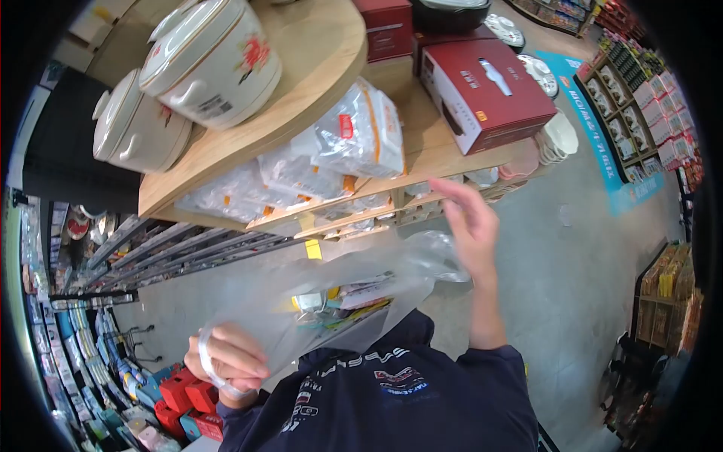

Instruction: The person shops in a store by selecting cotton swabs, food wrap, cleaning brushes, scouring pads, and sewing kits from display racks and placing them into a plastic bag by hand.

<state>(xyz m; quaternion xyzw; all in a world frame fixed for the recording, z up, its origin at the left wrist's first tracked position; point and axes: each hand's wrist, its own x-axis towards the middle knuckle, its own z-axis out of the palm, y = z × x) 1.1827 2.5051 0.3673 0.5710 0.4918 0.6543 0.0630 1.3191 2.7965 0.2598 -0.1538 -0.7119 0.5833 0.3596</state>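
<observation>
A translucent plastic bag (279, 301) stretches across in front of my chest. Its whitish handle loops around my left hand (230, 358), whose fingers are curled closed on it. Through the film I make out several flat, colourful packaged items (361, 294), too blurred to name. My right hand (473, 226) is raised beside the bag's far end, fingers stretched out and holding nothing. The bag's edge lies close to the right wrist; whether it touches I cannot tell. Just beyond the right fingertips runs the edge of a wooden display shelf (422, 175).
White lidded pots with flower prints (218, 68) stand on the upper shelf. Below are plastic-wrapped packs (361, 132), a dark red box (489, 90) and white bowls (557, 135). Red cases (188, 392) sit at lower left. Grey floor (542, 279) extends right towards stocked racks (621, 113).
</observation>
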